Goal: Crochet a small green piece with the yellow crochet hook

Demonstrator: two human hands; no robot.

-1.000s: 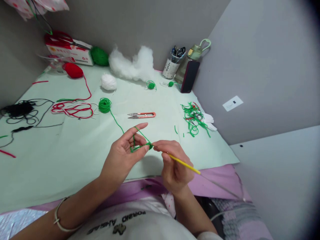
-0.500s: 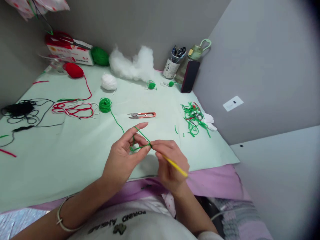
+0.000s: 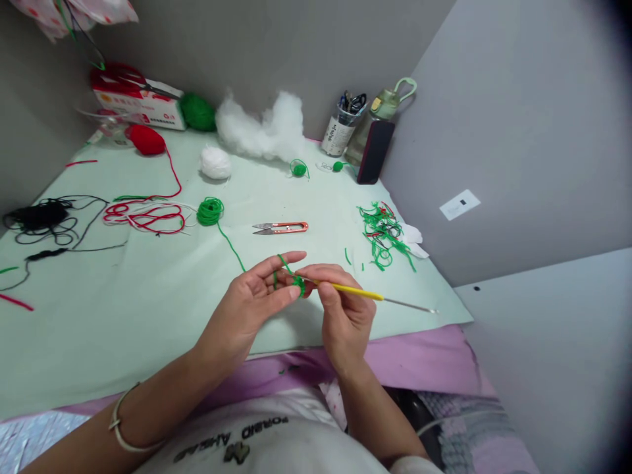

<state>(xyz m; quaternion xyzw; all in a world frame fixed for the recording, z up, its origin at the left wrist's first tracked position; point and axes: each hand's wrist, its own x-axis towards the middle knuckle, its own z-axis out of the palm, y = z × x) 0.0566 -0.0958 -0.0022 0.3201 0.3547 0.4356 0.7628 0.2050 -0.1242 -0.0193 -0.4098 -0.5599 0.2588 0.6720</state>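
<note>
Left hand point(image 3: 249, 296) pinches the small green piece point(image 3: 299, 284) above the pale mat point(image 3: 148, 316), green yarn point(image 3: 232, 247) over its index finger; right hand point(image 3: 348, 313) grips the yellow hook point(image 3: 358, 290), tip at the piece. Best probably: yarn taut, pinch close to the stitch. Versus half a second ago: hook nearer level, left hand shifted right.
</note>
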